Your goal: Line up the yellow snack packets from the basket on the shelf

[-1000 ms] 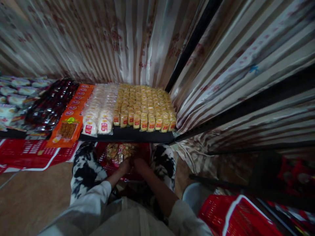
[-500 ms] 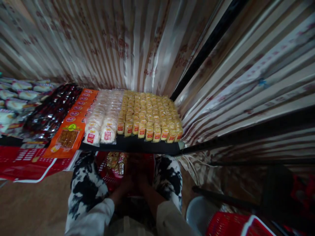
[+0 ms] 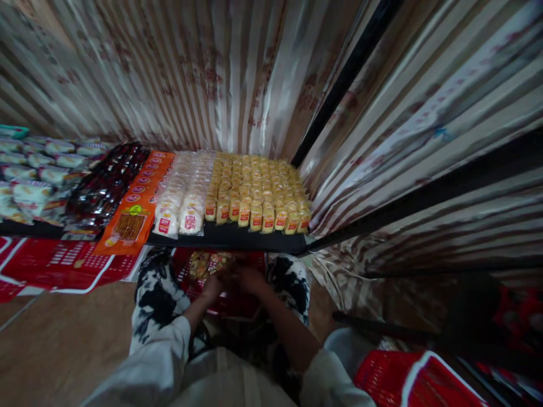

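Note:
Low in the red basket (image 3: pixel 216 308) between my knees, my left hand (image 3: pixel 214 285) and my right hand (image 3: pixel 251 278) come together under the shelf's front edge. Both look closed, their fingers curled toward each other in deep shade. What they hold, if anything, I cannot make out. Gold-wrapped snack packets (image 3: pixel 199 264) lie in the basket just beyond my left hand. On the black shelf (image 3: pixel 254 242) above, rows of small yellow packaged cakes (image 3: pixel 258 195) stand beside two rows of white round packaged snacks (image 3: pixel 190 217).
Left along the shelf lie an orange snack bag (image 3: pixel 131 226), dark shiny packets (image 3: pixel 104 186) and white packets (image 3: pixel 31 195). A red basket with a white handle (image 3: pixel 85 265) is below them. Striped sheeting (image 3: pixel 237 73) hangs behind. Another red basket (image 3: pixel 386 376) and a grey bucket (image 3: pixel 345 345) sit at lower right.
The view has shifted, so the shelf sits slightly higher and its left goods farther right. My hands have risen in the picture and show more clearly, still close together in the basket.

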Motion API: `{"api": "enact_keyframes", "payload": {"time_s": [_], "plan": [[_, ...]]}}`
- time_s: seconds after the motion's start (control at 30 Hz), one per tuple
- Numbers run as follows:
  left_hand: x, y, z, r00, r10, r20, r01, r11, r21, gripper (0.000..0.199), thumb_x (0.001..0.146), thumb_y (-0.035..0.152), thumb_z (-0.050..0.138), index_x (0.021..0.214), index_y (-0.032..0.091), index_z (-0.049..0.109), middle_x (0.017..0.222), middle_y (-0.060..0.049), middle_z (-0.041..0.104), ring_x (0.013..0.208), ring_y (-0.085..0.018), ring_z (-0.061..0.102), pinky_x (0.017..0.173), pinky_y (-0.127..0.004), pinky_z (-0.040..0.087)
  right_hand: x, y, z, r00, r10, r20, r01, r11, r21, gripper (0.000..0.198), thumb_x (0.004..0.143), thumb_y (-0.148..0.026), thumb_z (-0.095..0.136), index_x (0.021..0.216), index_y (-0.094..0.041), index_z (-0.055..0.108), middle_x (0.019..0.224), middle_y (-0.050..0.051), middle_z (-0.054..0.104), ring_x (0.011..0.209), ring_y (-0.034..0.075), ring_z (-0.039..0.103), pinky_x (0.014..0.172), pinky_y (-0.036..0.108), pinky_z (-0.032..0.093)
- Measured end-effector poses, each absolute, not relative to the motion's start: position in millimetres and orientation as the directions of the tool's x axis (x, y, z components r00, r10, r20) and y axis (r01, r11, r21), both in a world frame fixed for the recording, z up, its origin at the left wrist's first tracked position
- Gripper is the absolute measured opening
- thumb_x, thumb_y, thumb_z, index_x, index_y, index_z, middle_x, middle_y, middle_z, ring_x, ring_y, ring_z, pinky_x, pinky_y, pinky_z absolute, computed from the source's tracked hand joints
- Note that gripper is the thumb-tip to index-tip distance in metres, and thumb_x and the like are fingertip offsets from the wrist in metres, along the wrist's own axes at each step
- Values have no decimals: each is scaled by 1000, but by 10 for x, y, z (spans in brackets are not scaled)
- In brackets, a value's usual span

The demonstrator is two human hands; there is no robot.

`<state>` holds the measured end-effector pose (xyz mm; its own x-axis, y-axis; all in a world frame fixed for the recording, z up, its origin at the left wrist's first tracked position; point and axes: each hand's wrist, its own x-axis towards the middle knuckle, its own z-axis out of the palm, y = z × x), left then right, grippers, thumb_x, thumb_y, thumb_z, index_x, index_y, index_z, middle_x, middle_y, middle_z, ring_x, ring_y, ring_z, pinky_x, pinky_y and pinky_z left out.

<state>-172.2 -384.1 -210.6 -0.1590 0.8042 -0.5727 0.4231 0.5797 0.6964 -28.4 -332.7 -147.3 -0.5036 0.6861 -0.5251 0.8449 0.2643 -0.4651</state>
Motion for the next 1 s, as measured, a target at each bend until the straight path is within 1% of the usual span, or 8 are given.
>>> {"api": "enact_keyframes", "payload": {"time_s": [0.1,0.2,0.3,0.37,0.57,0.73,0.87,1.0], "plan": [[-1717,-3880,-1945,-152,816,-558,287,576,765,23,69,8,51,89,15,62,82,-7,68,77,-17,63,69,-26,47,-205,-3242,-1382,-548,705,-450,774,225,-591,39,81,-18,47,118,-20,59,117,9,62,106,22,58,92,33,42],[-1689,-3965,-1723,-117,834,-540,140,552,822,19,74,21,55,91,17,59,76,-3,66,66,-14,61,61,-25,48,-140,-3204,-1357,-567,727,-387,696,171,-697,41,78,-12,46,116,-16,60,117,8,62,105,20,57,91,30,43],[-1686,-4031,-1480,-54,829,-557,-149,545,825,27,69,31,64,91,17,57,76,-2,64,65,-12,60,59,-22,47,-96,-3209,-1354,-576,745,-335,607,117,-786,40,77,-12,45,112,-17,62,109,5,65,99,18,59,87,29,45],[-1691,-4042,-1332,-32,828,-560,-273,531,802,33,65,34,70,89,17,57,77,-2,64,66,-11,60,58,-20,45,-77,-3226,-1346,-575,756,-312,557,82,-827,39,77,-14,45,111,-18,62,103,4,67,94,18,60,84,30,46],[-1665,-3962,-1077,-161,847,-506,-224,468,855,39,66,38,70,95,16,55,73,0,63,59,-9,59,50,-17,41,-40,-3269,-1259,-596,745,-300,403,-45,-914,37,76,-20,47,110,-15,62,99,5,68,84,17,62,77,31,49],[-1660,-3918,-1049,-121,862,-492,-243,454,857,29,71,30,66,93,14,57,73,0,65,55,-8,58,47,-16,40,17,-3280,-1116,-589,746,-309,207,-230,-951,47,70,-27,59,115,-15,56,96,5,66,78,15,63,73,30,49],[-1597,-3922,-1043,-165,827,-537,-412,437,799,17,76,24,62,89,14,57,84,-5,66,68,-11,63,59,-20,49,-6,-3321,-1076,-471,833,-290,32,-312,-950,59,62,-35,70,115,-17,51,95,4,64,77,15,63,73,30,49],[-1466,-3921,-994,-209,836,-507,-516,346,784,20,75,27,64,88,15,56,94,-7,65,82,-14,64,75,-27,52,-105,-3365,-1116,-321,911,-259,-110,-307,-945,61,59,-41,72,111,-19,49,89,4,64,80,18,64,76,33,50]]}}
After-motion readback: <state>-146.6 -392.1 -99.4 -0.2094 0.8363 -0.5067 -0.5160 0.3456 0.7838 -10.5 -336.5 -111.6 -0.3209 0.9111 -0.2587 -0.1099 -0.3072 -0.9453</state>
